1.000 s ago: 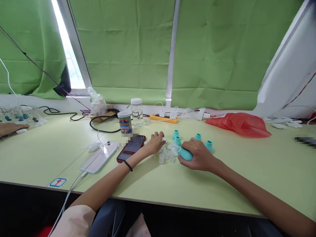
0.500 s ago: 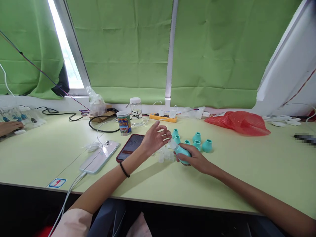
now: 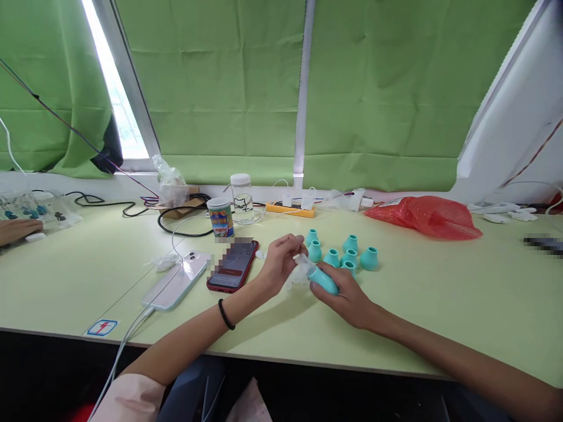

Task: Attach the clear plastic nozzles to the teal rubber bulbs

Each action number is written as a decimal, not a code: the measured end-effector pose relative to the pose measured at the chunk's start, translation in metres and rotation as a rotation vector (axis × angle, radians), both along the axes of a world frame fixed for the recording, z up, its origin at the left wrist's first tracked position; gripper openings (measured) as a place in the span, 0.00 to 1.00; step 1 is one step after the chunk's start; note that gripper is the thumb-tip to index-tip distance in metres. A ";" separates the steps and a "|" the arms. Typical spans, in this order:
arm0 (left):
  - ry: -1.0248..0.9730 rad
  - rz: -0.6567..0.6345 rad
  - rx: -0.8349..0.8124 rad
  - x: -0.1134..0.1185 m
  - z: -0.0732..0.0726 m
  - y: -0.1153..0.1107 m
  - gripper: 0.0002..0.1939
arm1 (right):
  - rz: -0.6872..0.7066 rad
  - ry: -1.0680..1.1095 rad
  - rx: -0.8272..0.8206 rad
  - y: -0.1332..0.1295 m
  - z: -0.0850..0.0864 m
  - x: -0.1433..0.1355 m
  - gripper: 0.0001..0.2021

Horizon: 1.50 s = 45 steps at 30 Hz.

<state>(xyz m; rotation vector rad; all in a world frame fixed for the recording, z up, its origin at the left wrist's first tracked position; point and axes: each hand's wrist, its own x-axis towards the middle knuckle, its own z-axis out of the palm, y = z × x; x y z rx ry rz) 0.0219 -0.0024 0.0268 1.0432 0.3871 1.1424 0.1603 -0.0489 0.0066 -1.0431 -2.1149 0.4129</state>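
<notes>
Wrapped in the fingers of my right hand is a turquoise squeeze bulb, tilted with its end toward the left. A translucent nozzle sticks out of that end. My left hand is closed, its fingertips bent together right by the nozzle's tip; whether they pinch it or some small part is hidden. Just behind the bulb stand several turquoise bulb-shaped pieces with open necks up. Small translucent pieces lie under and between my hands, partly covered.
Left of my hands lie a dark-screened phone and a white phone with a cable. Behind are a printed can, a clear jar, an orange power strip and a red plastic bag. Another person's hand rests far left.
My left hand, spread before, has closed its fingers and come to the nozzle's tip. My right hand has turned the bulb slightly; more turquoise pieces show behind it.
</notes>
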 end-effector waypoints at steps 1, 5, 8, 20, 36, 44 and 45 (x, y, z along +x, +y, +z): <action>0.033 0.070 0.059 0.000 -0.002 0.000 0.11 | -0.060 0.012 0.056 0.001 0.000 0.001 0.06; 0.185 0.117 0.243 0.000 -0.007 -0.001 0.08 | -0.282 -0.013 0.271 0.012 0.001 0.009 0.05; 0.287 0.154 0.283 0.003 -0.008 -0.004 0.08 | -0.338 -0.082 0.360 0.022 0.000 0.014 0.06; 0.348 0.257 0.203 0.004 -0.005 -0.002 0.12 | -0.324 -0.136 0.305 0.024 0.001 0.016 0.08; 0.250 0.061 0.014 0.002 -0.017 0.009 0.09 | -0.578 -0.553 0.865 0.036 -0.003 0.021 0.12; 0.226 0.053 -0.022 0.000 -0.014 0.013 0.06 | -0.586 -0.662 0.835 0.036 0.005 0.026 0.13; 0.226 0.042 -0.039 -0.001 -0.013 0.014 0.06 | -0.579 -0.669 0.812 0.037 0.005 0.027 0.13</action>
